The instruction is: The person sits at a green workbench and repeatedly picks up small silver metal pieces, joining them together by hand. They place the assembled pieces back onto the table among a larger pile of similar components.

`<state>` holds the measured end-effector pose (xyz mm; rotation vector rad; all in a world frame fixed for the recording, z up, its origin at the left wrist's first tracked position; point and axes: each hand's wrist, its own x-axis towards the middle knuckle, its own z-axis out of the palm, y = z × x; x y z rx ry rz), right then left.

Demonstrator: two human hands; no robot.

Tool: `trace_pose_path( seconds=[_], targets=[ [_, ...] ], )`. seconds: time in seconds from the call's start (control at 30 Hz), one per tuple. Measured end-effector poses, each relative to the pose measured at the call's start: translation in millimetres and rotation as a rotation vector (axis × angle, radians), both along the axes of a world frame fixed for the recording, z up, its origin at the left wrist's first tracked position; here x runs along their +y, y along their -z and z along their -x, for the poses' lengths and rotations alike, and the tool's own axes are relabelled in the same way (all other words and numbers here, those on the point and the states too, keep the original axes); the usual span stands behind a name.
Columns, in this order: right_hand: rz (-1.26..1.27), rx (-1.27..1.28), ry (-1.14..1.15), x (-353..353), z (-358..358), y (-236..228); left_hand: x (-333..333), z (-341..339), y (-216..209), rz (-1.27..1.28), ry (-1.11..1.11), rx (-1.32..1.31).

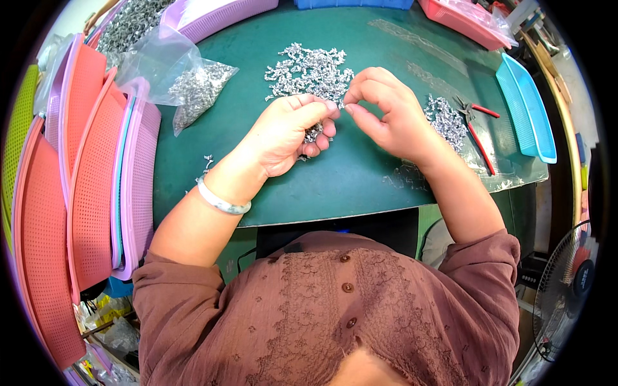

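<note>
I have a green table (pixel 360 186) filling most of the view, with tall pink and purple baskets (pixel 103 212) standing stacked along its left side and a blue tray (pixel 526 106) at its right edge. A clear bag (pixel 199 93) of grey bits lies near the baskets. The main heap of metal pieces (pixel 309 72) sits just beyond my hands. My left hand (pixel 293 132) is curled round a few pieces (pixel 313 132), palm up; my right hand (pixel 386 112) brings thumb and forefinger close together beside its fingertips, though I can't tell whether they pinch anything. Red-handled pliers (pixel 475 136) lie beside a smaller pile (pixel 444 122).
</note>
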<state>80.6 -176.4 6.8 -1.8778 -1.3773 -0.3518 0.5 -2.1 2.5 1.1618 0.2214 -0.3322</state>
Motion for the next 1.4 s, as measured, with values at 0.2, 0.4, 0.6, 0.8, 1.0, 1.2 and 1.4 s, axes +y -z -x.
trace_pose_path(
  seconds=[0.2,0.4,0.6,0.8,1.0,1.2,1.4],
  targets=[
    [-0.011,-0.005,-0.038,1.5,5.2,-3.6,-1.9,2.6,-2.1,0.008,0.013,-0.029],
    [-0.021,0.058,-0.05,0.2,1.7,0.3,-2.1,1.7,1.1,-0.042,0.01,-0.085],
    [-0.02,0.078,-0.058,-0.2,2.4,-1.6,0.1,1.0,2.8,0.013,0.008,-0.097],
    [-0.016,0.095,-0.094,0.2,1.9,-2.4,-0.7,1.7,-0.3,0.03,-0.018,-0.054],
    [0.142,-0.023,0.136,-1.9,-6.4,7.9,2.4,-1.5,-0.8,0.026,-0.007,-0.017],
    [0.3,-0.103,0.168,-4.8,-6.7,12.9,5.0,-1.4,-0.5,0.084,-0.023,-0.031],
    [0.255,-0.037,0.132,-5.0,-7.3,9.8,4.7,-1.7,-0.9,0.098,-0.011,-0.018]
  ],
)
